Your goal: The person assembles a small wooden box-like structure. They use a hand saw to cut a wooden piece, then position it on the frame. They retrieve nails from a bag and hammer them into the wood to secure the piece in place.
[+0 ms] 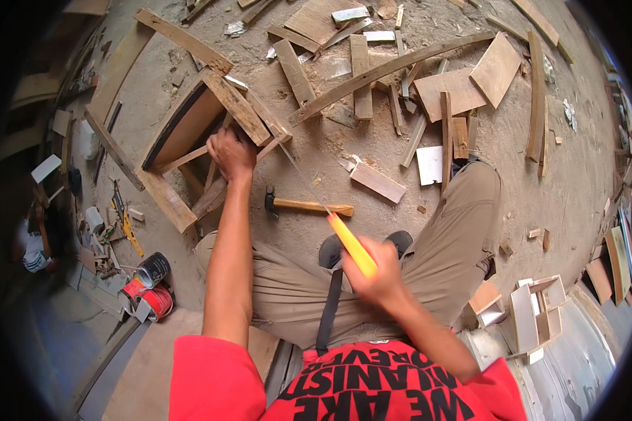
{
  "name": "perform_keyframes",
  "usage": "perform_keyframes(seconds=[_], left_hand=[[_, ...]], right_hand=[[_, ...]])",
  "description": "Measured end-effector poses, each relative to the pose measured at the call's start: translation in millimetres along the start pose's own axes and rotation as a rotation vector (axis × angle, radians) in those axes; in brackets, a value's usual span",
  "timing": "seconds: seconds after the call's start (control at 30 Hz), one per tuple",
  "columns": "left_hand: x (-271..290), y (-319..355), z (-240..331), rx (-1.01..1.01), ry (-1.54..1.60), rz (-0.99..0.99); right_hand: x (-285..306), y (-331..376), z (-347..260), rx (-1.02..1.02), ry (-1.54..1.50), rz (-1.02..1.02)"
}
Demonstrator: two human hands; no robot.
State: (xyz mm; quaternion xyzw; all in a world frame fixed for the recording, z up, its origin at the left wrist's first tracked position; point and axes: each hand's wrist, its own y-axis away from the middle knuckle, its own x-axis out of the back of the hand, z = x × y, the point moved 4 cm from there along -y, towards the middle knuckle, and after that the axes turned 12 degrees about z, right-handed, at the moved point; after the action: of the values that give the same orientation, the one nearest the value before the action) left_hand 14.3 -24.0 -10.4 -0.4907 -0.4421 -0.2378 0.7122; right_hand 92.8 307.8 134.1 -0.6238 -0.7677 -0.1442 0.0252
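Note:
My right hand point(372, 274) is wrapped around the yellow-orange handle of a handsaw point(352, 244). Its thin blade runs up and to the left, and the far end meets the corner of a wooden frame point(240, 105). My left hand point(232, 151) grips this box-like frame of rough boards from its near side; some fingers are hidden inside it. The frame stands tilted on the dirt floor, with a dark-edged panel on its left. A hammer point(312, 205) with a wooden handle lies between my arms, touched by neither hand.
Offcuts and a long curved board point(393, 75) litter the ground ahead. A pinkish block point(377, 182) lies near my right knee. Paint cans point(154, 302) and a yellow-handled tool point(128, 235) are at left. A small compartmented wooden box point(537, 316) stands at right. Another person point(35, 245) is far left.

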Motion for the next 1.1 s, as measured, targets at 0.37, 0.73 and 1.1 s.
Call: perform_keyframes(seconds=[0.37, 0.73, 1.1], left_hand=[[-2.6, -5.4, 8.4, -0.028, 0.002, 0.016], [0.2, -1.8, 6.3, 0.035, 0.031, 0.037], [-4.6, -7.4, 14.9, 0.018, 0.07, 0.122]], right_hand=[[-31.2, -38.6, 26.2, 0.081, 0.009, 0.035], [-49.3, -51.7, 23.6, -0.018, 0.073, -0.01], [-43.8, -48.2, 14.5, 0.113, 0.086, 0.018]])
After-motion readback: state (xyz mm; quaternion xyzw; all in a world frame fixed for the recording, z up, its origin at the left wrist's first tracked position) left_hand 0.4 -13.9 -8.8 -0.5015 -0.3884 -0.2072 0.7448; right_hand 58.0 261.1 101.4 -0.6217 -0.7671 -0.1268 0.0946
